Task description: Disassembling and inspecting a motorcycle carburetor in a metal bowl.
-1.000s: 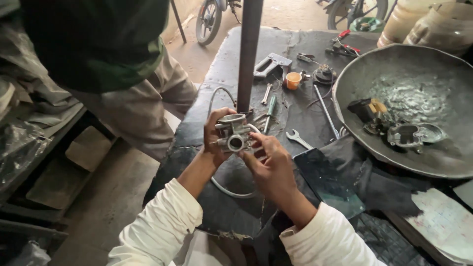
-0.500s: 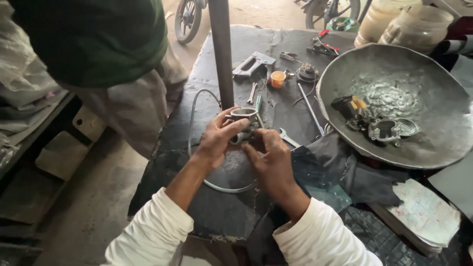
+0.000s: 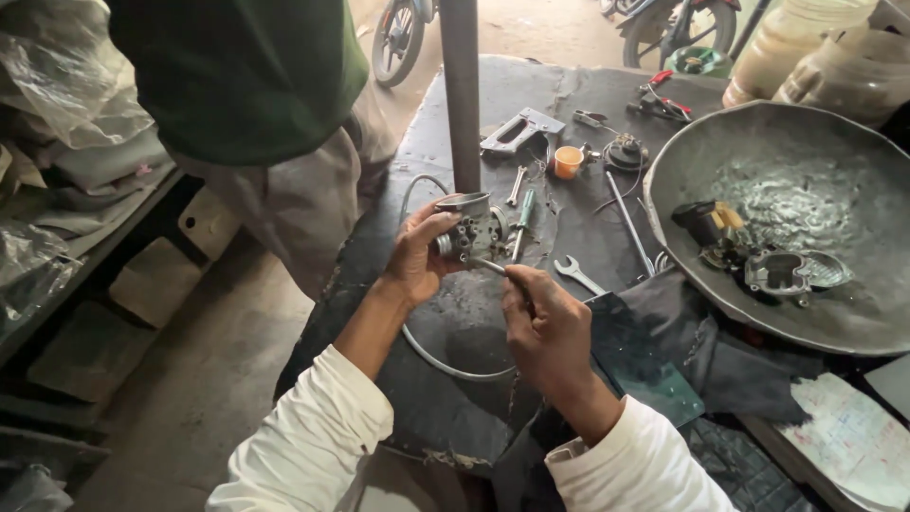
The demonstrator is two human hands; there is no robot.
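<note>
my left hand [image 3: 415, 258] wraps carburetor body [image 3: 466, 232], fingers clamped round it, lifted just above dark workbench [image 3: 455, 322] so ports face me. my right hand [image 3: 548, 327] pinches thin screwdriver [image 3: 493, 268], fist closed, tip touching carburetor's underside; angled grip steadies tool. versus half second ago: carburetor turned, more exposed, right hand pulled back lower. green-handled screwdriver [image 3: 522, 214], spanner [image 3: 578, 275] near. metal basin [image 3: 806, 190] with parts well apart right. bystander's green shirt [image 3: 237, 76] left.

The left hand [image 3: 414, 258] grips a small metal carburetor [image 3: 467, 230]; the right hand [image 3: 548, 327], at its five o'clock, touches a thin tool [image 3: 493, 268] to it. A metal basin [image 3: 853, 171] lies at three o'clock.
</note>
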